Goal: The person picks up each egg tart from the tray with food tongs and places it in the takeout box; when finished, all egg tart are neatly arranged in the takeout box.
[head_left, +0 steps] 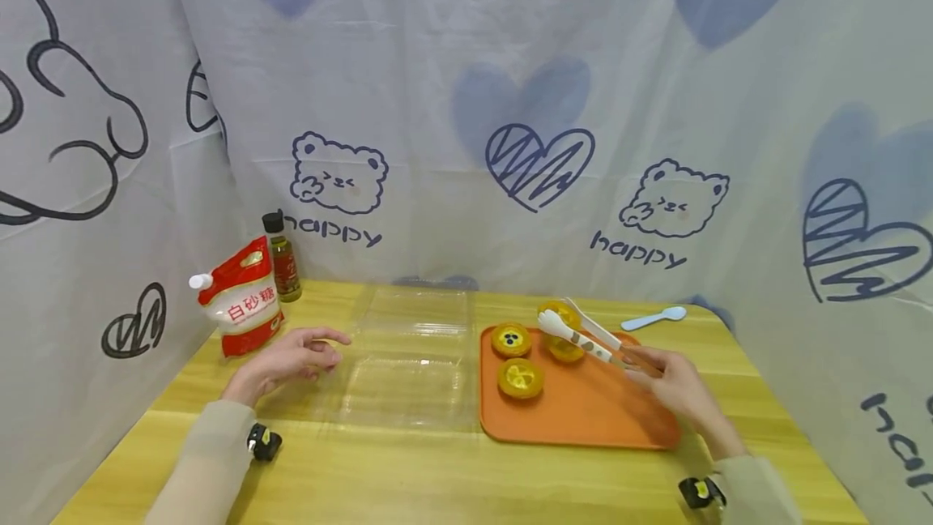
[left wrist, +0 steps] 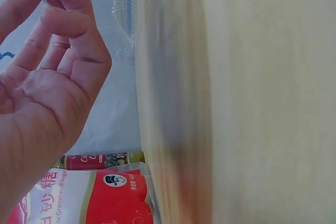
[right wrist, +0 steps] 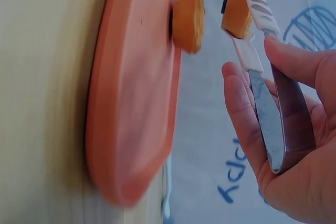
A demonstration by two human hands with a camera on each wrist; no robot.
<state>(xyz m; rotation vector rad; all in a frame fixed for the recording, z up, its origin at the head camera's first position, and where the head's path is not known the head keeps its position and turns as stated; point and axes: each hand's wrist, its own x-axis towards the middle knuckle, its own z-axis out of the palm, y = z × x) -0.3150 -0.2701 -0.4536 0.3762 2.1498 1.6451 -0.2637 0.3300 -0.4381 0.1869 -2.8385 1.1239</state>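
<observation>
In my right hand (head_left: 678, 387) I hold a pair of tongs (right wrist: 270, 114) with white tips and metal arms. Their tips clasp an egg tart (right wrist: 239, 14) with a dark topping, lifted above the orange tray (head_left: 605, 411). Several more egg tarts (head_left: 521, 379) sit on that tray, one topped with dark berries (head_left: 512, 339). My left hand (head_left: 291, 359) hovers by the left side of a clear plastic container (head_left: 408, 391), its fingers loosely bent. Whether the fingertips touch the plastic is hard to tell. The container lies with its lid (head_left: 415, 310) folded back.
A red and white sugar bag (head_left: 248, 298) with a white cap stands at the left, beside a dark-capped bottle (head_left: 284, 262). A pale blue spoon (head_left: 653, 318) lies behind the tray. Printed cloth surrounds the wooden table (head_left: 379, 480) at the back and sides.
</observation>
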